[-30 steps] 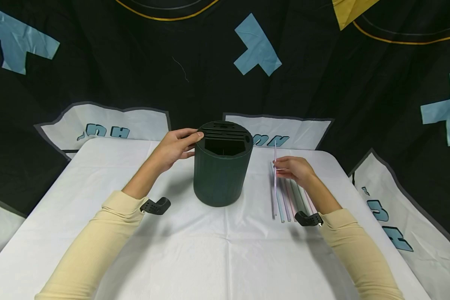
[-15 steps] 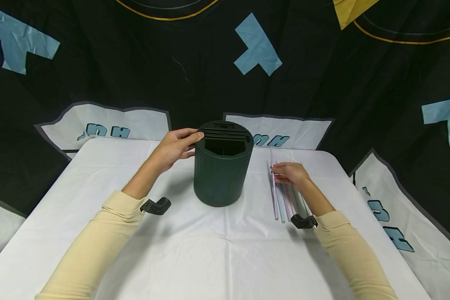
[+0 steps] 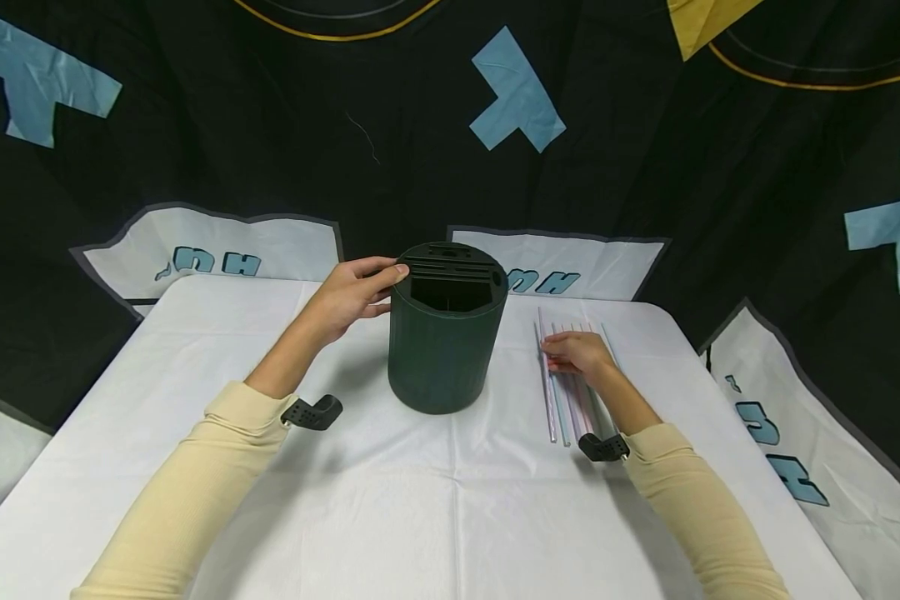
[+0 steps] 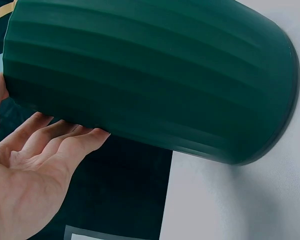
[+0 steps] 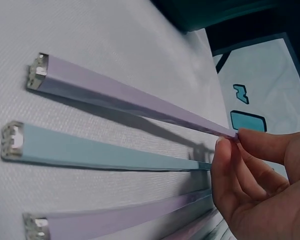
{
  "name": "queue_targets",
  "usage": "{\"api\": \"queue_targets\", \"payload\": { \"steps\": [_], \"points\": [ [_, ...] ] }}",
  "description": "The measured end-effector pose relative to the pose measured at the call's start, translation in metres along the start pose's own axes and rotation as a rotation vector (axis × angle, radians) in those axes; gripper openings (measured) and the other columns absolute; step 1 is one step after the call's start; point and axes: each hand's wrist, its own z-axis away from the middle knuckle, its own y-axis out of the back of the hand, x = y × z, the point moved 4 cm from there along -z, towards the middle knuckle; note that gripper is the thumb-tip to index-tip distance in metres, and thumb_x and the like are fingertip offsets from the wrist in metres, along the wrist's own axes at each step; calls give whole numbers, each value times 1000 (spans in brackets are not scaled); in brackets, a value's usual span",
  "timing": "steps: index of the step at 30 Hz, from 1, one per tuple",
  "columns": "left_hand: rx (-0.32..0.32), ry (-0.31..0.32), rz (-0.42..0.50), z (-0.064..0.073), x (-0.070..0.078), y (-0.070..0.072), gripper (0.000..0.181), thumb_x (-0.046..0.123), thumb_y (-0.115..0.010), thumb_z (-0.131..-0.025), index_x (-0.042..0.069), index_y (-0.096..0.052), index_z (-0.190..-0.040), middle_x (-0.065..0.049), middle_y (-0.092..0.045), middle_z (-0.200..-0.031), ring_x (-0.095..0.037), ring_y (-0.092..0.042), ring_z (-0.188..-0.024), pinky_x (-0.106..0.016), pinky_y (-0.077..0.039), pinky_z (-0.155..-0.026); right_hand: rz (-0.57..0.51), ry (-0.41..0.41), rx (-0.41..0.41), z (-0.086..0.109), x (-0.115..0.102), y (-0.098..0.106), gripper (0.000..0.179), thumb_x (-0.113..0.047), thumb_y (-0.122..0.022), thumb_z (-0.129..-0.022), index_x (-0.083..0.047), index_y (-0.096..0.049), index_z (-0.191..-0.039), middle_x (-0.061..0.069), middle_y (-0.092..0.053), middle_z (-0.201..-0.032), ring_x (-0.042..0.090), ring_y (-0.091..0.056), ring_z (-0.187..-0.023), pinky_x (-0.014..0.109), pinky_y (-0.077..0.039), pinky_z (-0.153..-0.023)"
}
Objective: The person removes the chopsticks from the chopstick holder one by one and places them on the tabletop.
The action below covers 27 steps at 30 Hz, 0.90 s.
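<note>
A dark green cylindrical container with a slotted top and a wide opening stands on the table. At its upper left edge, my left hand holds it: the thumb is at the rim, and the fingers lie against the ribbed side in the left wrist view. To the right, several long thin pastel sticks lie side by side. My right hand pinches the leftmost one, a lilac stick, between thumb and fingertips. A pale blue stick lies beside it, under the fingers. The hand hides part of the row.
White cloth covers the table. Behind it hangs a black backdrop with pale blue patches and white lettered panels. Another lilac stick lies past the blue one in the right wrist view.
My right hand has moved slightly left and lower, bringing the pinched lilac stick down beside the other sticks. My left hand and the green container stay where they were.
</note>
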Motion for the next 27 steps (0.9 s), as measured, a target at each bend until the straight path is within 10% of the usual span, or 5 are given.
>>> {"api": "queue_targets", "payload": {
  "steps": [20, 27],
  "points": [
    [-29, -4, -9, -4, 1, -4, 54, 35, -67, -98, 5, -55, -141, -14, -62, -137, -24, -65, -121, -41, -56, -101, -18, 19, 22, 8, 5, 11, 38, -8, -62, -100, 12, -58, -132, 9, -71, -95, 6, -65, -68, 19, -60, -67],
    [-28, 20, -46, 2, -1, -2, 59, 38, -67, -99, 6, -52, -146, -12, -58, -144, -26, -60, -131, -41, -53, -105, 102, 76, -6, 27, -17, 13, 40, -17, -56, -104, 8, -58, -135, 25, -64, -125, 16, -68, -90, 23, -61, -81]
  ]
}}
